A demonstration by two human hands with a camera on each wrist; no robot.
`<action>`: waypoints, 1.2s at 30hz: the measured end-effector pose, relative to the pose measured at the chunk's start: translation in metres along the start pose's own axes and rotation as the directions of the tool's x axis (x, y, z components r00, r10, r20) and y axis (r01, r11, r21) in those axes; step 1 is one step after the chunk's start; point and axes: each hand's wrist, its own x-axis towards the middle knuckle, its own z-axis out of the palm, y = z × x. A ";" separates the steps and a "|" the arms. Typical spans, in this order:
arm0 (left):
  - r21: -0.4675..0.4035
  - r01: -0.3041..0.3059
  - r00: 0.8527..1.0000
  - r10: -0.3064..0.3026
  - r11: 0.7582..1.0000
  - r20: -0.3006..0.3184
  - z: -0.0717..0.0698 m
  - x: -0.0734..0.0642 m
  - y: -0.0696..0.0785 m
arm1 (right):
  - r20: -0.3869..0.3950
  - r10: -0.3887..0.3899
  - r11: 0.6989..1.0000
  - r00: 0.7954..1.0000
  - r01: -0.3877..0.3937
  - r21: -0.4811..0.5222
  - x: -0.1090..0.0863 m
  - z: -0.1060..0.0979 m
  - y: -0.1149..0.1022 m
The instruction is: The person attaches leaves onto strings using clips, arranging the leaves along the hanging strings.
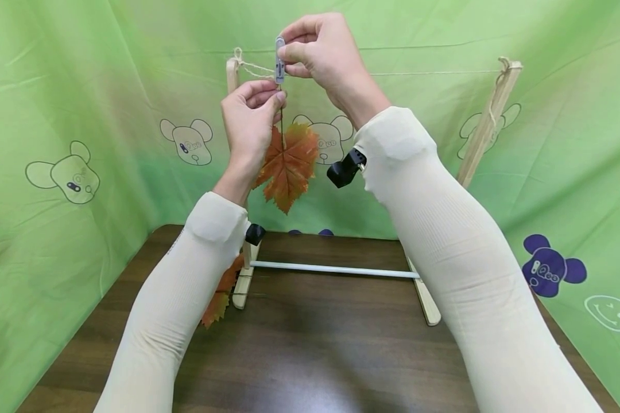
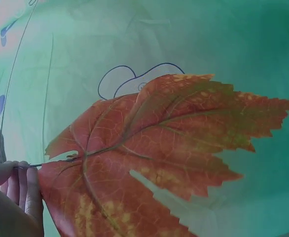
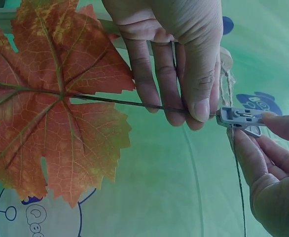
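The left hand (image 1: 249, 117) is pinching an upright stem (image 1: 282, 117), its leaf (image 1: 289, 166) hanging just below; the right hand (image 1: 330, 54) is pinching a clip (image 1: 280, 62) above, at the stem's top end and by the string (image 3: 239, 182).

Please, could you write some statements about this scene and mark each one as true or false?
1. The left hand pinches the stem of a leaf. True.
2. The right hand is empty. False: it holds a grey clip.
3. The held leaf hangs below its stem in the head view. True.
4. The white rod runs higher than the string. False: it runs lower.
5. Another leaf is partly hidden by the left sleeve. True.
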 end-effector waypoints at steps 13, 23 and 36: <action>0.073 -0.033 0.999 0.031 0.997 0.033 -0.005 -0.005 0.000 | 0.012 -0.025 0.999 1.000 0.025 -0.039 -0.010 -0.009 0.002; 0.094 -0.057 0.997 0.051 0.994 0.059 -0.009 -0.007 -0.002 | 0.004 -0.095 0.993 0.995 0.095 -0.069 -0.028 -0.034 0.006; 0.149 -0.128 0.986 0.110 0.981 0.124 -0.030 -0.031 -0.005 | 0.000 -0.138 0.988 0.990 0.138 -0.075 -0.074 -0.072 0.019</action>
